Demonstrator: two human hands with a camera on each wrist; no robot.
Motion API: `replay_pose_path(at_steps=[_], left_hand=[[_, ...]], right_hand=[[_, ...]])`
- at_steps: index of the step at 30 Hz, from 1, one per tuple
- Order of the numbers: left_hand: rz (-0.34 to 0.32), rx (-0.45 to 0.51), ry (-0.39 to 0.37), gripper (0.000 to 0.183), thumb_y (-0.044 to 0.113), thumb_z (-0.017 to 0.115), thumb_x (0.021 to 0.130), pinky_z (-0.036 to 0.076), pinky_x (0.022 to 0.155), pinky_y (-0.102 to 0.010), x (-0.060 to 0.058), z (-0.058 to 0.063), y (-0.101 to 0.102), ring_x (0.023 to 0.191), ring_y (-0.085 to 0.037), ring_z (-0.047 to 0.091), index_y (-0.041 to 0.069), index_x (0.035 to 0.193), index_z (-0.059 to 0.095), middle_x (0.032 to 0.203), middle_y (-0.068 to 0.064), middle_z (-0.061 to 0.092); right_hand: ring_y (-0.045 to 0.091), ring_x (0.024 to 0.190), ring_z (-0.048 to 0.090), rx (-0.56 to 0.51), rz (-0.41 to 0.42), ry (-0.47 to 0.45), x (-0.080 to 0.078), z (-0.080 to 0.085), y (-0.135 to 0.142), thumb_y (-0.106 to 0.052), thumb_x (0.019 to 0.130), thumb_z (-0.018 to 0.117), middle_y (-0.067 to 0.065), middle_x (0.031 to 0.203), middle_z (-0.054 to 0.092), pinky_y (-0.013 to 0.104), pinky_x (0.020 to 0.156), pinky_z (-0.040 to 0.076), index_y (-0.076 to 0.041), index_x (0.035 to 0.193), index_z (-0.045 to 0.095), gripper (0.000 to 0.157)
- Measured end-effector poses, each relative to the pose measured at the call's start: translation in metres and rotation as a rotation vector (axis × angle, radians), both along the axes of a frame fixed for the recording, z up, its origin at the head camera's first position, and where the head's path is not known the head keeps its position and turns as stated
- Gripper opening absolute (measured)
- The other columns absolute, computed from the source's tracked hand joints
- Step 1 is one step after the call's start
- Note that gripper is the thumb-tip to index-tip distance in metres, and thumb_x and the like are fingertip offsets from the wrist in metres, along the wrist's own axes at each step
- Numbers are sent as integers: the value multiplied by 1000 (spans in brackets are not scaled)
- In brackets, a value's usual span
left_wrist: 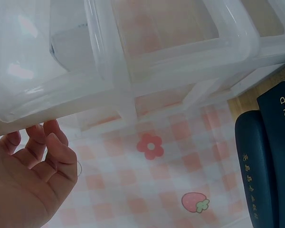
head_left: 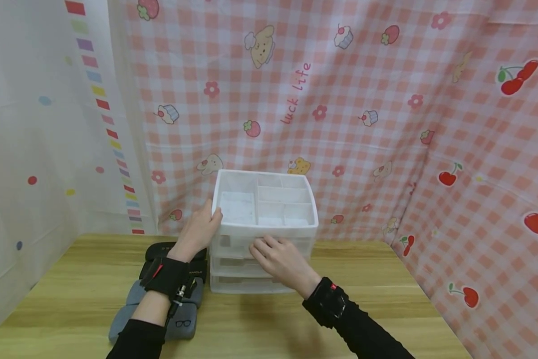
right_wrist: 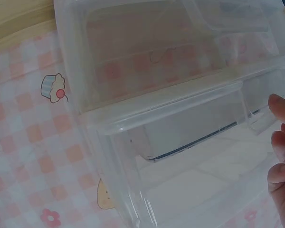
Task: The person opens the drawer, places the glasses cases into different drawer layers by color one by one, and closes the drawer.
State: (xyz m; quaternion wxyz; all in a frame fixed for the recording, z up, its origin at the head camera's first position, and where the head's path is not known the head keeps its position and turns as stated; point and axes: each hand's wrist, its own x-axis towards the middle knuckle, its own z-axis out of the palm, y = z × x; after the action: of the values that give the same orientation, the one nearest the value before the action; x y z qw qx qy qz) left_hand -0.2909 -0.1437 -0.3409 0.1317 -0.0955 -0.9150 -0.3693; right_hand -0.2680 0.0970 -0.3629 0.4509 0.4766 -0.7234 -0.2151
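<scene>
Drawers (head_left: pixel 235 268) of clear plastic stack beneath a white, compartmented tray (head_left: pixel 251 231).

"Where does each view look from?"

"The head view faces forward and down at the drawers (head_left: pixel 237 267) from in front, farthest back. The wrist views are close up: left wrist near their left side, right wrist at their front."

"Anything shared?"

"All three catch the drawers; head and left wrist also share the cases (left_wrist: pixel 255 166) left of them."
</scene>
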Motion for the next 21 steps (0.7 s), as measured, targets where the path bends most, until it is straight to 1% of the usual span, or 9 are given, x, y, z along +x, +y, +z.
replay_pose_path(at_steps=[5, 7, 9, 11, 13, 15, 16, 19, 21], left_hand=[[0, -2, -1, 30, 31, 27, 102, 33, 53, -30, 0, 2, 0, 59, -20, 38, 3, 103, 39, 74, -8, 36], [0, 1, -2, 30, 30, 27, 102, 33, 53, -30, 0, 2, 0, 59, -20, 38, 3, 105, 39, 73, -8, 36], [2, 4, -2, 28, 28, 29, 102, 33, 53, -30, 0, 1, 0, 59, -20, 38, 3, 107, 40, 73, -8, 36], [7, 2, 0, 28, 28, 29, 102, 33, 53, -30, -1, 1, 0, 59, -20, 39, 3, 107, 40, 73, -7, 36], [10, -1, 1, 29, 29, 29, 102, 33, 54, -30, 0, 0, 0, 59, -20, 39, 3, 106, 40, 73, -7, 36], [11, -3, 0, 29, 30, 29, 101, 34, 54, -30, 0, 0, 1, 59, -20, 39, 3, 106, 40, 73, -7, 36], [12, -4, 0, 29, 30, 29, 101, 34, 55, -30, -1, 0, 1, 59, -21, 39, 3, 106, 40, 73, -7, 36], [10, 5, -10, 31, 30, 29, 102, 35, 55, -30, -1, 0, 2, 60, -21, 40, 3, 113, 41, 73, -7, 36], [9, 7, -15, 34, 31, 28, 102, 35, 55, -31, -1, 1, 2, 60, -21, 40, 3, 117, 40, 74, -7, 36]], right_hand=[[11, 95, 59, -2, -18, 0, -2, 1, 1, -13, 97, 45, -4, 104, 62, 20, 70, 51, -16, 111, 63, 23], [11, 95, 59, 0, -26, -2, -2, 1, 1, -16, 94, 52, -4, 103, 62, 21, 69, 51, -17, 111, 64, 21], [12, 96, 61, -26, -12, -41, -2, 2, 1, -17, 90, 61, -3, 102, 63, 21, 71, 53, -16, 111, 65, 21], [11, 90, 63, -106, 29, -125, -2, 6, 2, -16, 86, 68, -3, 99, 65, 21, 68, 53, -15, 108, 66, 22], [12, 86, 64, -230, 79, -224, -4, 13, 6, -13, 82, 71, -1, 94, 65, 21, 67, 53, -11, 105, 66, 23], [13, 78, 63, -416, 115, -313, -9, 24, 13, -9, 80, 72, 2, 89, 64, 22, 60, 51, -9, 100, 66, 21], [15, 77, 61, -510, 109, -353, -12, 30, 18, -6, 80, 71, 4, 89, 62, 24, 60, 50, -7, 100, 65, 21], [25, 86, 59, -792, 28, -502, -24, 44, 33, -2, 81, 69, 13, 97, 59, 34, 71, 51, -1, 107, 61, 27], [33, 99, 55, -956, -29, -677, -31, 48, 42, -1, 82, 66, 20, 108, 54, 41, 84, 49, 3, 118, 55, 38]])
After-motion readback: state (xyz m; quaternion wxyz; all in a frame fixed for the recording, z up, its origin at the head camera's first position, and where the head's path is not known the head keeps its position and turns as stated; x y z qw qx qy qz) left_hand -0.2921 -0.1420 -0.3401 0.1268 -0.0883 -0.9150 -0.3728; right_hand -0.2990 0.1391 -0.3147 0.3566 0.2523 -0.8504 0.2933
